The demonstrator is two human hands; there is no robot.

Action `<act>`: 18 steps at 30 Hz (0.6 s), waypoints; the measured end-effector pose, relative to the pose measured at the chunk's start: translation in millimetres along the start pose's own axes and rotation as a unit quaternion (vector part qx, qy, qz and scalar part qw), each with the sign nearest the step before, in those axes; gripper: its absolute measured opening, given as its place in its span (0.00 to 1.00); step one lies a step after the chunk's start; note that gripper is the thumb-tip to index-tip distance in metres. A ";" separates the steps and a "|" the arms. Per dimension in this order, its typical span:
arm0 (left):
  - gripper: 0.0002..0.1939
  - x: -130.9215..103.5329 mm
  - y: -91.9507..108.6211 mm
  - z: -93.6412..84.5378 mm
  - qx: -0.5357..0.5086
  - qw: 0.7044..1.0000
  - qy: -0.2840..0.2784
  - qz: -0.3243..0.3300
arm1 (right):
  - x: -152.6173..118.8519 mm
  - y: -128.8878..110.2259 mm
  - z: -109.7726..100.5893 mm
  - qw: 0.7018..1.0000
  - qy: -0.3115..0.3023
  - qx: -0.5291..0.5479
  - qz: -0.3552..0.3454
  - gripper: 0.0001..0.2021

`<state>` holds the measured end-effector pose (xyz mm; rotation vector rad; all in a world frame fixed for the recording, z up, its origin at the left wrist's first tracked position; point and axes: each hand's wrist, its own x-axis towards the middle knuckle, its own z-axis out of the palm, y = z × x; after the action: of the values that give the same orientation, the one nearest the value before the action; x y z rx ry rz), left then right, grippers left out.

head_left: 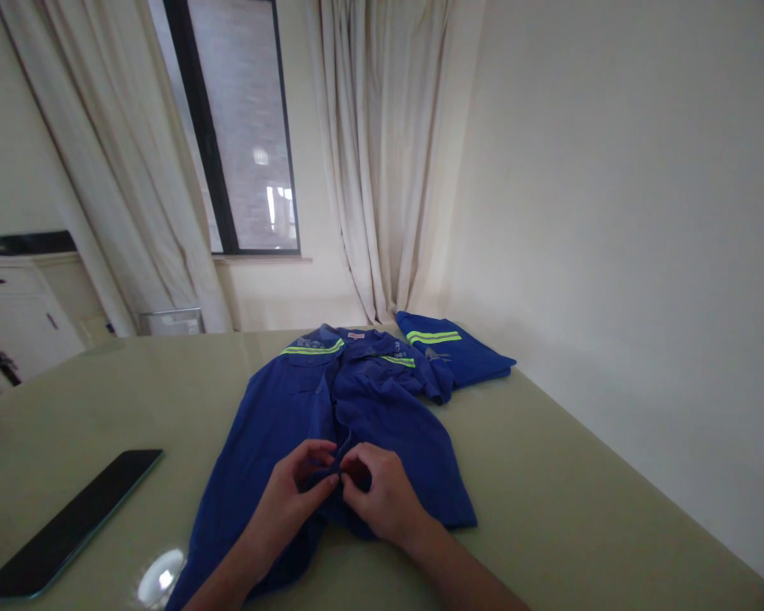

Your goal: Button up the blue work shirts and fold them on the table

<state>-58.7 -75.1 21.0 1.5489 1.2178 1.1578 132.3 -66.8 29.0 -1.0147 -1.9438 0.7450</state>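
A blue work jacket (382, 416) with yellow-green reflective stripes lies spread on the table, its collar at the far end. Both hands meet at its front opening, close to the lower hem. My left hand (296, 484) pinches the cloth edge between thumb and fingers. Right beside it, my right hand (382, 488) is closed in a pinch on the other side of the same opening. Whatever small fastening may lie between the fingertips is hidden. Behind the jacket, a folded blue garment (464, 352) with a similar stripe touches its sleeve.
A flat black panel (70, 526) lies on the left of the greenish table (586, 501). The white wall (643, 255) runs along the table's right edge. Beyond the far edge hang beige curtains (382, 153) beside a window (248, 127). A white cabinet (19, 314) stands at far left.
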 end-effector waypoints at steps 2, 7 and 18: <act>0.17 -0.5 -0.1 1.3 0.001 1.000 -0.002 0.006 | -0.3 0.5 0.1 1.000 0.001 -0.017 0.000 0.08; 0.16 -2.0 1.8 4.5 0.003 1.000 -0.014 0.014 | -2.0 -0.9 0.7 0.998 0.000 -0.060 -0.012 0.09; 0.15 -8.1 7.5 7.6 0.037 0.998 -0.033 0.031 | -2.3 -1.5 1.8 0.996 -0.004 -0.092 -0.003 0.10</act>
<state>-50.6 -85.0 25.1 1.6778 1.1895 1.1032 131.0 -69.8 28.4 -1.1164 -2.0491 0.5751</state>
